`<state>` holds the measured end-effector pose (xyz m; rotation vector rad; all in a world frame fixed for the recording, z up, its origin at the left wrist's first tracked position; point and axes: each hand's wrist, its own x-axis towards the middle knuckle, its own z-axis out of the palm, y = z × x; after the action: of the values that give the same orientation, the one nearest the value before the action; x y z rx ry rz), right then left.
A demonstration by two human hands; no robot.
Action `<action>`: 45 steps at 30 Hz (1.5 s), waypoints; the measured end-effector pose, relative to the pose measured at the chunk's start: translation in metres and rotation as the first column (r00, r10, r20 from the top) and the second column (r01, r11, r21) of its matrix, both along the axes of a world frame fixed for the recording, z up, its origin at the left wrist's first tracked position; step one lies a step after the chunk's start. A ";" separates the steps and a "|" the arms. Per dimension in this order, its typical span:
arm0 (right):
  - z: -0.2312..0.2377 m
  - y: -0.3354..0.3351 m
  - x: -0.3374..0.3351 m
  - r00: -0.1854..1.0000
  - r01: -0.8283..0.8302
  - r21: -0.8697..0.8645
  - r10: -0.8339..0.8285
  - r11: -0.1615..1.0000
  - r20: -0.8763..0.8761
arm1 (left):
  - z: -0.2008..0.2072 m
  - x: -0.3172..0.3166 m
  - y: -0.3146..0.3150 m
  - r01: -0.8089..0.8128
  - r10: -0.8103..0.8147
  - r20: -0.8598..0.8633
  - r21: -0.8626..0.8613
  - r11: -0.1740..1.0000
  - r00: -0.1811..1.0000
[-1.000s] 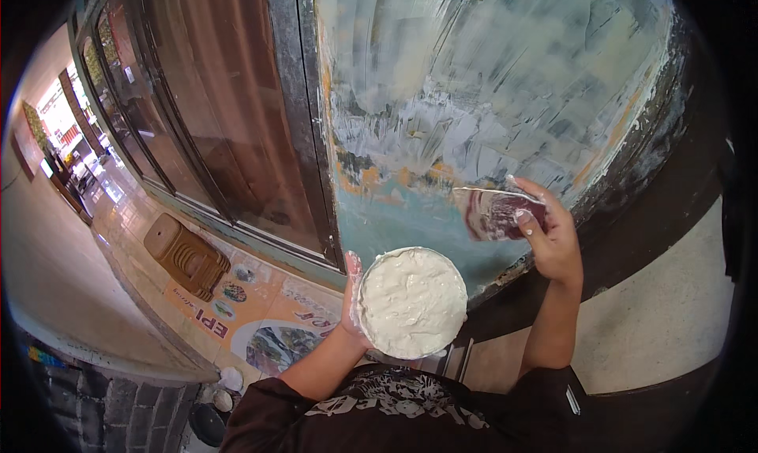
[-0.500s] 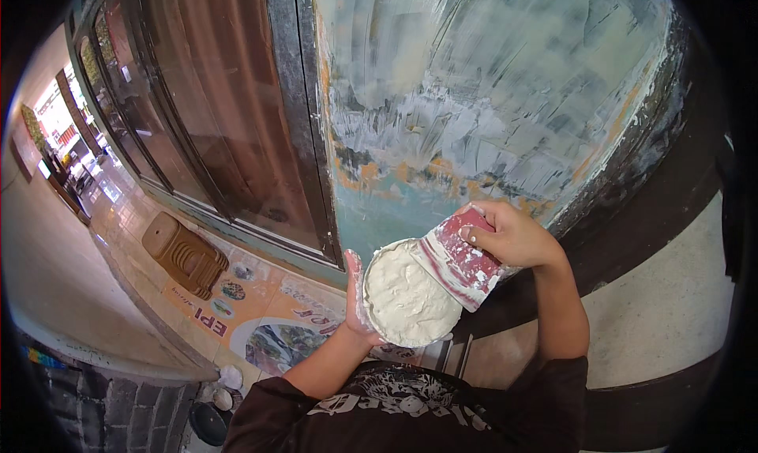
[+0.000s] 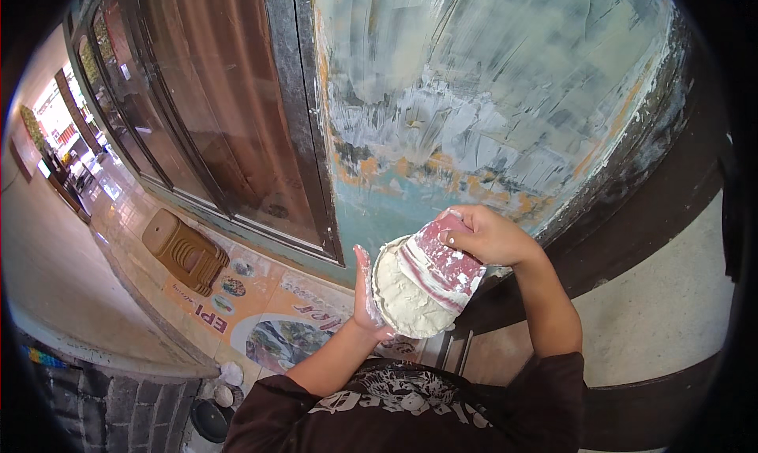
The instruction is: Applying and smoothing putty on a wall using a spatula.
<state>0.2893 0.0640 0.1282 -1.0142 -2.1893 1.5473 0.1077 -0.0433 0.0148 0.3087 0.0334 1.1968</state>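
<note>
My left hand (image 3: 369, 299) supports a round container of white putty (image 3: 403, 299) from its left side, thumb up along the rim. The putty is thick and fills it to the brim; the container's body is mostly hidden beneath. My right hand (image 3: 489, 236) grips a flat, dark red putty scraper (image 3: 450, 255), smeared with white. The scraper's lower edge lies across the right part of the putty, with a ridge of it on the blade. Beyond both hands stands a blue-green wall (image 3: 489, 97), patched with white and grey streaks and some orange spots.
A brown plastic stool (image 3: 183, 251) stands on the tiled floor at left, beside an orange printed banner (image 3: 264, 315). The dark-framed window (image 3: 221, 121) adjoins the wall. A black basin (image 3: 211, 420) sits at lower left. A dark curved ledge (image 3: 624, 240) runs along the right.
The scraper has moved left and down over the putty, gathering a thicker ridge on its blade. The container has shifted slightly right and tilts more.
</note>
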 end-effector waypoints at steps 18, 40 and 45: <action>-0.027 0.017 -0.024 0.987 0.086 -0.128 -0.102 0.988 -0.127 | -0.002 -0.002 0.037 -0.219 0.219 0.013 -0.049 0.975 0.976; 0.020 0.058 -0.070 0.901 0.031 -0.339 -0.173 0.940 -0.397 | 0.026 -0.065 0.077 -0.218 0.214 0.106 0.034 0.975 0.971; 0.073 0.071 -0.076 0.867 0.086 -0.224 -0.184 0.971 -0.464 | 0.032 -0.094 0.097 -0.071 0.043 0.248 0.103 0.992 0.968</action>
<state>0.2129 0.1350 0.2013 -0.7105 -1.6160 1.7472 0.0142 0.0534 0.0468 0.2559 -0.2422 1.2896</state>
